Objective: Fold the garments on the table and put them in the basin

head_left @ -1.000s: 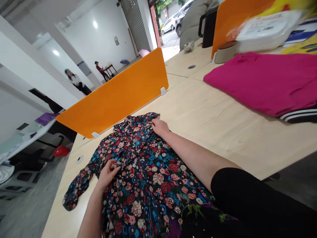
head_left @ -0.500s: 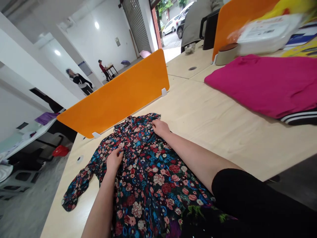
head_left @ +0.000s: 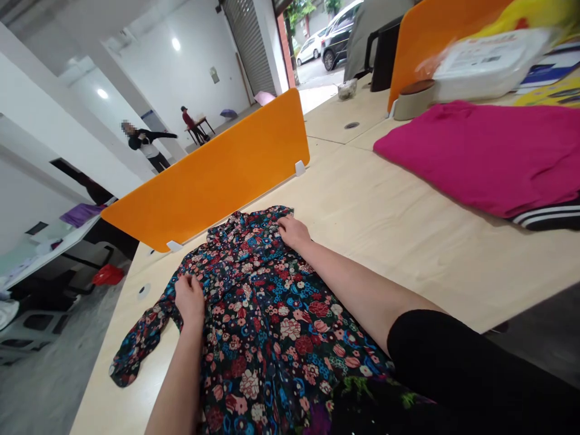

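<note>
A floral garment [head_left: 272, 308] is being kept spread face-up on the bench [head_left: 362, 211], its collar [head_left: 226, 229] being pointed toward the orange divider [head_left: 217, 169] in the middle of the frame. Near its top right corner the cloth is being touched by the right hand [head_left: 293, 232], fingers being bent downward; whether fabric is being pinched or merely pressed cannot be told. Over at centre-left, the garment's side near the armpit is being covered by the left hand [head_left: 190, 296], half curled, and no firm grasp is being shown there either.

By the look of it, a flattening-and-straightening step is being carried out. A next move seems to be calling for the sleeve [head_left: 140, 344], being left bent at lower left, to be drawn straight while the shoulder is being steadied.

Plenty is being hidden: the left fingertips are being turned from view, the garment's right side is being partly masked by the right forearm [head_left: 357, 284], and the hem is being cut off at the bottom edge. At upper right, the print on the white package [head_left: 493, 60] is being blurred past reading.
</note>
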Demonstrator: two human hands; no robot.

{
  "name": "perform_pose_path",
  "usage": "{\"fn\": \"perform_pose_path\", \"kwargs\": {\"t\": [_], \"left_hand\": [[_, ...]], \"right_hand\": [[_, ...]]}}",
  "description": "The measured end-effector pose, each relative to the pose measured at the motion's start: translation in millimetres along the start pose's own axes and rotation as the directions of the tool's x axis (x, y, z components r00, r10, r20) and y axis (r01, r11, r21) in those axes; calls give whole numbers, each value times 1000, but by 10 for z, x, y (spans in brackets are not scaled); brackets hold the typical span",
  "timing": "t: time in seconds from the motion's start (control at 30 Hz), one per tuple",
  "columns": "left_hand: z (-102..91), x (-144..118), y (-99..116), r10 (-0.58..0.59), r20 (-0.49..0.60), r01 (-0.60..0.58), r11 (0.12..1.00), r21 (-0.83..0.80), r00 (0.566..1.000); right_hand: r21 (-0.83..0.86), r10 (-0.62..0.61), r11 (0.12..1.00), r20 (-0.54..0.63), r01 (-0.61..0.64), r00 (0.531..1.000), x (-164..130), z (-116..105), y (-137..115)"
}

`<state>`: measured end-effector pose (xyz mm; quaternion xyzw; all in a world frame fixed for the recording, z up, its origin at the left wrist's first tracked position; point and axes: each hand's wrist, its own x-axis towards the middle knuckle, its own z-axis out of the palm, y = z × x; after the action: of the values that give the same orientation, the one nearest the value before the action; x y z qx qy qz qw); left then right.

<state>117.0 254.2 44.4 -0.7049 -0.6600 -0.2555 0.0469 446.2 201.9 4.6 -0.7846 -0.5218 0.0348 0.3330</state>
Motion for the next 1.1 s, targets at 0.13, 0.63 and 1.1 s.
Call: {"fn": "perform_pose_path", "kwargs": {"t": [0.13, 0.63, 1.1], "left_hand": [[4, -301, 94, 85, 176, -104, 989, 103, 981], [-247, -534, 134, 271, 99, -287, 927, 241, 957], [-102, -442, -382, -138, 45, 136, 990, 41, 989]], "right_hand": [[-18, -30, 999, 1, 30, 1000, -2, 12, 8], [-113, -42, 992, 59, 48, 997, -14, 43, 29], [-37, -351, 934, 88, 355, 932, -102, 104, 7]]}}
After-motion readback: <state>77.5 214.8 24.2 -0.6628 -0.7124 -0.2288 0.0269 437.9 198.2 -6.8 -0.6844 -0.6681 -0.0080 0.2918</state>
